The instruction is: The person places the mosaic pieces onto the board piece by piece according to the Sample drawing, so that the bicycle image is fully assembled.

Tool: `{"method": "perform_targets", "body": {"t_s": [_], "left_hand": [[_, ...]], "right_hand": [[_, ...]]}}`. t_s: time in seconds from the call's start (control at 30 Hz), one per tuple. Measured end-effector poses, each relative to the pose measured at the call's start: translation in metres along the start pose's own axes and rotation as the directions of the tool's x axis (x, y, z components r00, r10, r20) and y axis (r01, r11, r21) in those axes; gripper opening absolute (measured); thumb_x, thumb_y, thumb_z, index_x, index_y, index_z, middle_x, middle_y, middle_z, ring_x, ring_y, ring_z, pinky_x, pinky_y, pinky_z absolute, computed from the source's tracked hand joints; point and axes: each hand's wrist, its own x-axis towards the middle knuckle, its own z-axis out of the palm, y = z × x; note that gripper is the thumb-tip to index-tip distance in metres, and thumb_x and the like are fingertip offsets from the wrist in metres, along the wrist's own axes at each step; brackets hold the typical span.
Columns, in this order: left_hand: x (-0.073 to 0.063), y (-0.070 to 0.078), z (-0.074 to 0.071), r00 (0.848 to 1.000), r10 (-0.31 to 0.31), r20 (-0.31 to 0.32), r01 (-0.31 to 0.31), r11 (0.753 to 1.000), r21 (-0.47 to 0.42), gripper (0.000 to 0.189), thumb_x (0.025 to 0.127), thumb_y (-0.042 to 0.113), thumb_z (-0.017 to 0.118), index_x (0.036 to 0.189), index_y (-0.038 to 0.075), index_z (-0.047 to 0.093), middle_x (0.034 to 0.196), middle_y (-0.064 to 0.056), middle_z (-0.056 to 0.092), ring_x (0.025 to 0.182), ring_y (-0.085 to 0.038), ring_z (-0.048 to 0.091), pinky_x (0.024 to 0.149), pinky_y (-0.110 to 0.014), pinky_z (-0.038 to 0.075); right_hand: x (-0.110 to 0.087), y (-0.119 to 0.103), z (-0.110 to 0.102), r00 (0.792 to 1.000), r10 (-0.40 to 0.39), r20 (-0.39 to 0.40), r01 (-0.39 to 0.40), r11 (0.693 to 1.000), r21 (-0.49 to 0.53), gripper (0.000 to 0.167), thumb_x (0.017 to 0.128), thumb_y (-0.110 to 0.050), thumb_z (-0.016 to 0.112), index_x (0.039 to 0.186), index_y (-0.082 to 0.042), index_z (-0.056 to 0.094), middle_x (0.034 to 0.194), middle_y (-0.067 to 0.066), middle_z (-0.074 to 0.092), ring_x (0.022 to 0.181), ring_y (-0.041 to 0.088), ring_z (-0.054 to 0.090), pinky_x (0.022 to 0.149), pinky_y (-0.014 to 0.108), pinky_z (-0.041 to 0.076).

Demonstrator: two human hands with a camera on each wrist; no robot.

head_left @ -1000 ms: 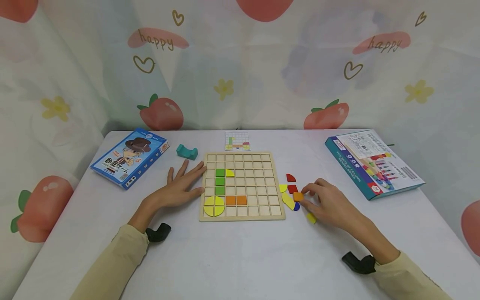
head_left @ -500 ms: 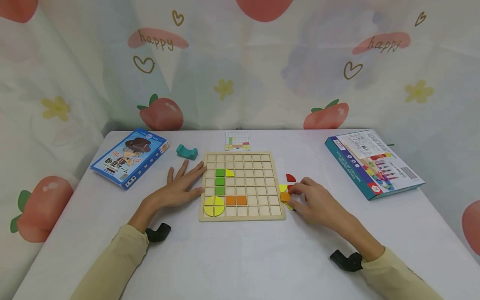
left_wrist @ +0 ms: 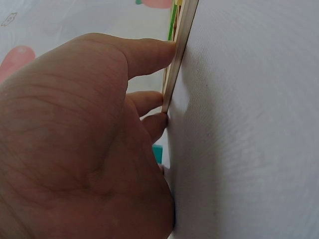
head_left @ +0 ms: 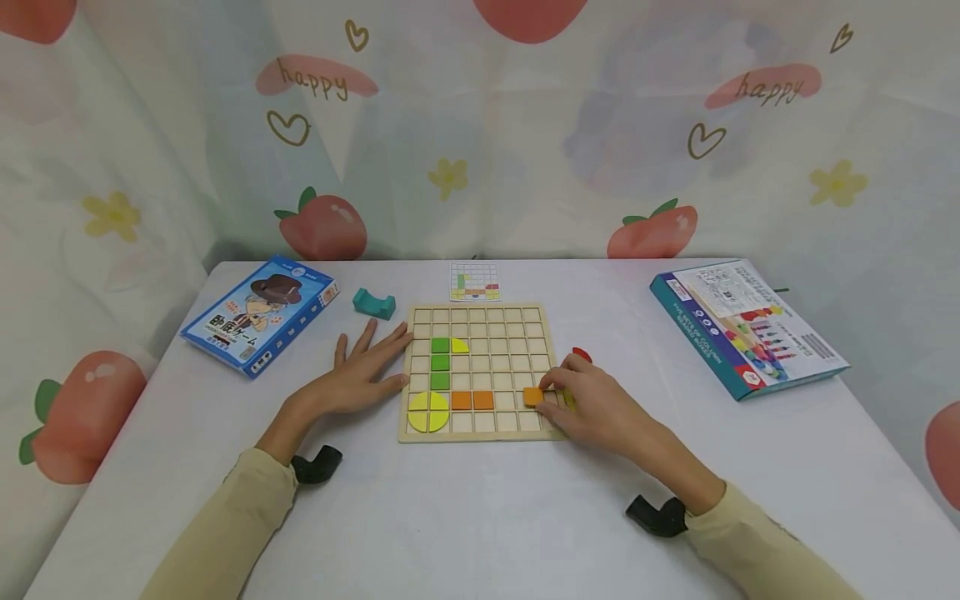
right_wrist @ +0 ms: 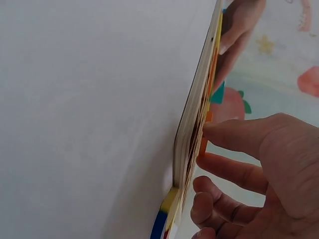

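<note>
A wooden grid board [head_left: 510,330] lies flat in the middle of the table. My left hand [head_left: 352,379] rests beside it, thumb and fingertips touching its left edge with the fingers spread. Thumb and forefinger of my right hand [head_left: 603,408] pinch an orange square tile [head_left: 532,397] over the board's lower right cells. In the right wrist view, that orange tile [right_wrist: 203,146] shows between thumb and fingers, close over the board. Set in the grid are green square tiles [head_left: 440,362], a yellow quarter-circle [head_left: 459,346], a yellow circle of quarters [head_left: 428,412] and two orange squares [head_left: 472,401].
Past the board's right edge lies a red piece [head_left: 582,354]; other loose pieces are mostly hidden by my right hand. A pattern card [head_left: 475,282] lies behind the board. A teal block [head_left: 374,304], a blue box [head_left: 260,315] and a bead-game box [head_left: 750,327] stand further out.
My right hand has carried the orange square tile leftward from the loose pieces to over the board's right side. My left hand has stayed at the board's left edge.
</note>
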Motion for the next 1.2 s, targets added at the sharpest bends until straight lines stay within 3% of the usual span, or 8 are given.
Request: {"method": "perform_targets", "body": {"t_s": [0.2, 0.43, 1.2], "left_hand": [[0.0, -0.001, 0.0, 1.0, 0.001, 0.0, -0.001, 1.0, -0.005, 0.075, 0.107, 0.042, 0.055, 0.171, 0.023, 0.021, 0.181, -0.005, 0.009, 0.166, -0.043, -0.018, 0.123, -0.072, -0.024], [0.0, 0.001, -0.001, 1.0, -0.004, 0.002, 0.004, 1.0, 0.001, 0.075, 0.107, 0.041, 0.055, 0.171, 0.022, 0.021, 0.181, -0.005, 0.009, 0.166, -0.043, -0.018, 0.123, -0.073, -0.025], [0.0, 0.0, -0.001, 1.0, 0.014, -0.007, -0.014, 1.0, -0.001, 0.073, 0.107, 0.039, 0.055, 0.171, 0.02, 0.023, 0.181, -0.006, 0.01, 0.166, -0.044, -0.018, 0.123, -0.074, -0.024]], "right_hand": [[0.007, -0.01, 0.004, 0.999, -0.049, 0.012, 0.049, 0.999, 0.01, 0.023, 0.093, -0.026, 0.081, 0.111, -0.013, 0.076, 0.106, 0.005, 0.063, 0.085, 0.015, 0.054, 0.073, 0.027, 0.049], [0.01, -0.017, 0.01, 0.998, -0.055, 0.017, 0.054, 0.998, 0.008, 0.025, 0.094, -0.029, 0.081, 0.114, -0.015, 0.076, 0.109, 0.004, 0.063, 0.089, 0.014, 0.056, 0.077, 0.027, 0.051], [0.013, -0.027, 0.016, 0.995, -0.096, -0.002, 0.096, 0.995, -0.035, 0.026, 0.092, -0.03, 0.083, 0.112, -0.015, 0.076, 0.108, 0.005, 0.063, 0.08, 0.013, 0.052, 0.066, 0.023, 0.046]]}}
